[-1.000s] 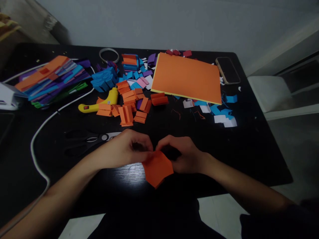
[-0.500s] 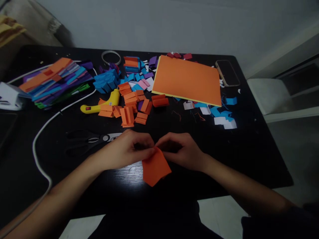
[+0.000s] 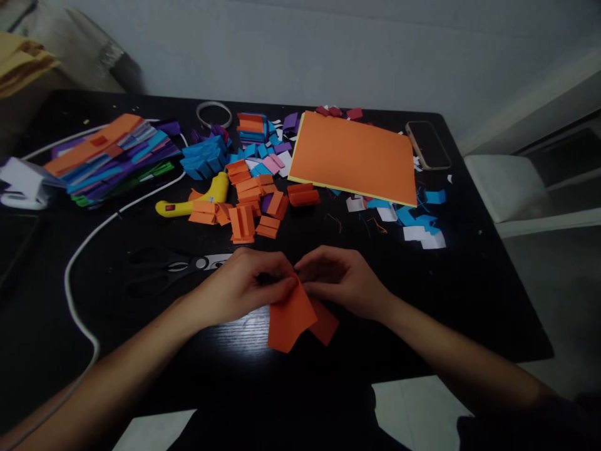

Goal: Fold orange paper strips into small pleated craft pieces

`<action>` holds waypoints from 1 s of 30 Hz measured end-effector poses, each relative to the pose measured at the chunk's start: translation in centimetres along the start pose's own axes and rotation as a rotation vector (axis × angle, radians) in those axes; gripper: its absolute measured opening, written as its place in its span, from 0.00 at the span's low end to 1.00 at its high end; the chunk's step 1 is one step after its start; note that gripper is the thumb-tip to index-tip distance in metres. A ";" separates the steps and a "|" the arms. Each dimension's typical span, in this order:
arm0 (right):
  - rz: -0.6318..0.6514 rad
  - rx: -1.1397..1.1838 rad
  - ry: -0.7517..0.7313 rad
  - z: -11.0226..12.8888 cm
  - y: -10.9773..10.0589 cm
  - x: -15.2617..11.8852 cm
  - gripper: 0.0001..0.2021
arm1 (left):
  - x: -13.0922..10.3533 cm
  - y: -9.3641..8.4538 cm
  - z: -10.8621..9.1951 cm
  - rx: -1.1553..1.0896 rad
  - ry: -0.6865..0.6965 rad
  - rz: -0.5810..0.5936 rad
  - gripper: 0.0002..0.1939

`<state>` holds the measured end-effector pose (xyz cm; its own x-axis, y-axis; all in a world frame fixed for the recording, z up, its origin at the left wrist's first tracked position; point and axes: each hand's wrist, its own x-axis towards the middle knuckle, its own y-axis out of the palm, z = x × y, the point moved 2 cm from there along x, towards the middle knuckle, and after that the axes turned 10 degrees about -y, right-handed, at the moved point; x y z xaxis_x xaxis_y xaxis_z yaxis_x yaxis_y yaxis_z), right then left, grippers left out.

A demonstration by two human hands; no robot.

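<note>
Head view: on a black table (image 3: 469, 300), a large orange sheet (image 3: 354, 156) lies beyond the left hand (image 3: 244, 282), clamped in a pinch on the top of an orange paper (image 3: 288, 322), and the right hand (image 3: 352, 279), curled just beside, its grip impossible to tell. The orange paper hangs lengthwise toward the table's near edge, nearer the left hand.

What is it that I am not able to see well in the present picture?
In the head view:
Scissors: blade tips, hidden by the left hand.
Glue gun: part of its body, under orange pieces.
Cable: where it leads, cut off at the lower left corner.
Right hand: whether its fingers grip the orange paper; too dim and small to tell.
</note>
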<state>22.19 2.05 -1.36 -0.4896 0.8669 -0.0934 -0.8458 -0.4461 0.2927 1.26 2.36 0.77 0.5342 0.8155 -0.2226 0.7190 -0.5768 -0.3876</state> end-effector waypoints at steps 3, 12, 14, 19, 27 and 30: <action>-0.011 0.045 0.109 -0.1 -0.2 0.2 0.10 | 0.2 0.1 0.1 -0.003 0.000 -0.046 0.07; -0.048 0.270 0.304 0.0 0.3 0.3 0.15 | 0.0 0.7 0.1 0.045 0.035 -0.224 0.10; -0.042 0.314 0.333 0.1 0.3 0.3 0.15 | 0.0 0.7 0.0 0.024 0.023 -0.233 0.10; -0.033 0.433 0.358 0.3 -0.1 0.4 0.16 | 0.4 0.3 0.0 -0.192 -0.097 -0.094 0.13; -0.059 0.463 0.308 0.0 -0.8 0.8 0.14 | 0.4 0.2 0.3 -0.504 -0.156 0.057 0.08; -0.068 0.451 0.307 0.1 -0.8 0.8 0.13 | 0.4 0.5 0.3 -0.518 -0.161 0.045 0.08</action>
<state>22.47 3.10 -1.62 -0.5337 0.7555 -0.3799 -0.7358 -0.1934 0.6490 1.72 2.38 0.21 0.5236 0.7630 -0.3790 0.8439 -0.5256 0.1077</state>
